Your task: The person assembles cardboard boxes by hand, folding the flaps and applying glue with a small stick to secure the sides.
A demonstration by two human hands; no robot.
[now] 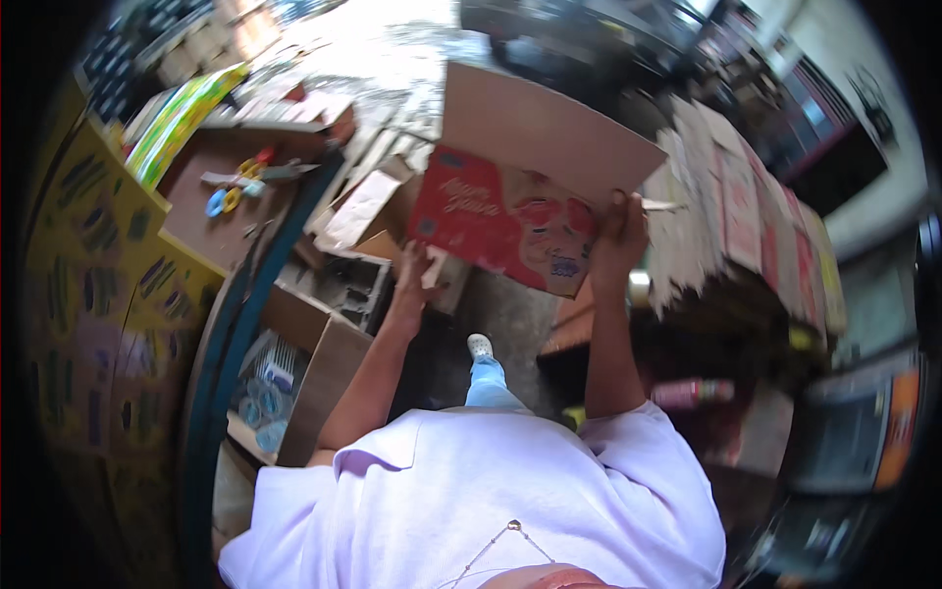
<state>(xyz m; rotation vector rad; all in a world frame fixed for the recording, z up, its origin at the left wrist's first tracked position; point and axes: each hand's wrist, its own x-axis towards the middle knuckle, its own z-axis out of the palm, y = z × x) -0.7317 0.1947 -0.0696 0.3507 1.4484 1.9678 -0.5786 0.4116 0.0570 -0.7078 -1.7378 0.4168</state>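
Observation:
A folded cardboard piece (500,216) is held up before me, with a red printed panel and a plain brown flap (540,123) raised at its far side. My right hand (620,236) grips its right edge. A thin pale pointed thing (662,205) sticks out beside those fingers; its kind is unclear. At the near left corner, my left hand (412,280) has its fingertips on the cardboard, the thumb standing apart below the edge. Some of the left fingers are blurred.
Scissors (240,187) lie on a brown tabletop (196,162) at left. Below it stands an open carton (329,373) with clear plastic items. Stacked flattened cardboard (726,196) rises at right, near a pink bottle (692,393). Grey floor (505,304) shows between.

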